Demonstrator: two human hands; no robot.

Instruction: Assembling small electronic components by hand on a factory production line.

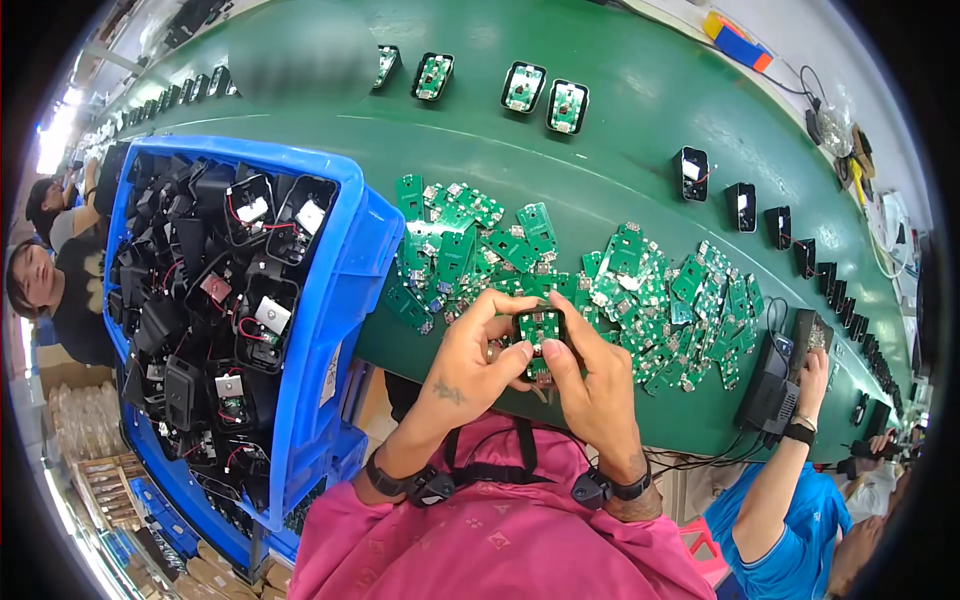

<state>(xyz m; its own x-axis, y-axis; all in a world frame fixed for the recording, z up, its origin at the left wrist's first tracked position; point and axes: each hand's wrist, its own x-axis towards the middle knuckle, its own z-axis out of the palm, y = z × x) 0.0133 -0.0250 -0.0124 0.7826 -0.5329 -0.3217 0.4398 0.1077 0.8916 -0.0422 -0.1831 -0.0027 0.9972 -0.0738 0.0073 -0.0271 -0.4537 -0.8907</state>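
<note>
Both hands meet at picture centre over the near edge of the green tabletop (640,120); left hand (470,365) and right hand (590,375) pinch one small black housing (538,328) between thumbs and fingertips, a green board seated inside it; the housing is held just above the tabletop edge, at 6 o'clock from the loose pile of green circuit boards (600,275).

Risks, judged from this: board looks only part-pressed, so uneven thumb force could seat it crooked or crack it; grip sits past the edge, so a slip may drop the piece off the tabletop toward the lap; forearms close to the pile, a nudge could push boards over the edge.

Blue bin (340,290) of black housings with wires stands at 9 o'clock, overhanging the edge, elbow bump possible; row of assembled units (545,95) at 12 o'clock, well apart; another person's hand (815,370) at 3 o'clock on a black device (770,385).
</note>
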